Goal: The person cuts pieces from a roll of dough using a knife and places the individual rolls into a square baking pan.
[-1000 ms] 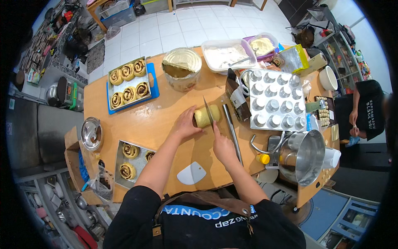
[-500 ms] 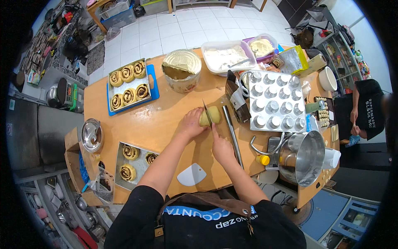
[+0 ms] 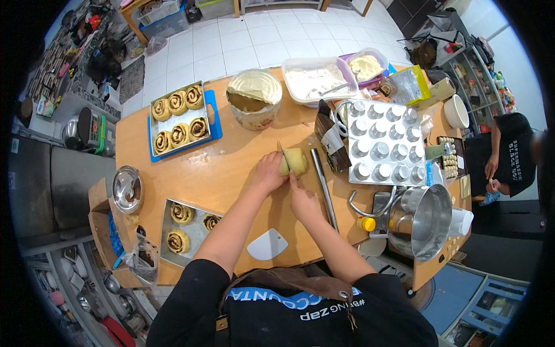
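Head view, dough roll: ctr of frame on desk (image 3: pixel 231 155), pale dough roll (image 3: pixel 297 159), long axis approx. L–R; L end hidden under fingers, R end free.
L hand: L hand (image 3: pixel 268 173) is the nearer, touching; fingers bent over roll's L end, gripping it. Roll lies to their R.
R hand: R hand (image 3: pixel 305 202) just below roll, fingers closed round knife handle (mostly hidden). Roll lies up-frame from them; contact w/ dough unclear.
Knife: blade of knife (image 3: pixel 283 151) crosses roll's axis, pointing up-frame & slightly L, v. near L fingertips. Depth in dough: can't tell.
R of roll: metal rod (image 3: pixel 324 188), slanting, apart from dough.
Below: white scraper (image 3: pixel 267 245), flat.
Lower L: tray w/ spiral rolls (image 3: pixel 199 234), partly behind L forearm.
Upper L: second tray (image 3: pixel 168 118), six spirals.
Writing: white lettering, part on blue band, on wearer's black top (image 3: pixel 277 331); pale lettering on co-worker's shirt (image 3: pixel 516 151), R edge. Dark bag (image 3: pixel 333 141), upper R of roll, has whitish label, too small to read.
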The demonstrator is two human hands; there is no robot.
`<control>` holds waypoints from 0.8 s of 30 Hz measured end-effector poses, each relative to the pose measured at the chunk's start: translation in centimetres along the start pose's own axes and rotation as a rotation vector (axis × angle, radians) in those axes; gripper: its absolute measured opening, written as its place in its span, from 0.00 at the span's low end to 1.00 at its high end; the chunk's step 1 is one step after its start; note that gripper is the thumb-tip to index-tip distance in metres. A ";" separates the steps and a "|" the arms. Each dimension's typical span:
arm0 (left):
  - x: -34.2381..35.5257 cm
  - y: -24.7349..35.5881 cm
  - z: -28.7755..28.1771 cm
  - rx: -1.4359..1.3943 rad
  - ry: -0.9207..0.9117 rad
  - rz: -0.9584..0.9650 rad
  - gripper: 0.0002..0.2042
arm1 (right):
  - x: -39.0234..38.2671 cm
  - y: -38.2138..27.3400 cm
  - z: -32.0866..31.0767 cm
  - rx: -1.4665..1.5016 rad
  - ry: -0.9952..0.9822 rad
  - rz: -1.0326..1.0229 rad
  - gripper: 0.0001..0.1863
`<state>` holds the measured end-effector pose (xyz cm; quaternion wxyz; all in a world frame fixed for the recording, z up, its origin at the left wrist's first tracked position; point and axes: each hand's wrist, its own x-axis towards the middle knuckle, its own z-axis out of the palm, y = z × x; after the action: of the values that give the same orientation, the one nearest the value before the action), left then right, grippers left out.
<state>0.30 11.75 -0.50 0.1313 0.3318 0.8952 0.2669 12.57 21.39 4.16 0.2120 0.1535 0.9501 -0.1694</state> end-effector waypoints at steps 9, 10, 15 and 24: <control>0.1 0.4 0.6 0.011 -0.015 -0.032 0.35 | 1.1 3.3 4.9 0.093 0.374 -0.214 0.41; 0.1 0.4 0.5 0.010 -0.011 -0.032 0.35 | 1.0 3.2 4.8 0.090 0.376 -0.216 0.41; -0.2 0.0 0.7 -0.026 0.068 -0.029 0.34 | 1.5 2.7 4.8 0.116 0.444 -0.217 0.39; -1.9 -0.7 0.9 -0.104 0.093 -0.012 0.35 | -0.7 1.9 4.2 0.101 0.327 -0.162 0.38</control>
<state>1.67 10.38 -1.50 0.1083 0.3064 0.8872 0.3275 15.33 21.32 0.42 0.0327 0.1126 0.9715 -0.2060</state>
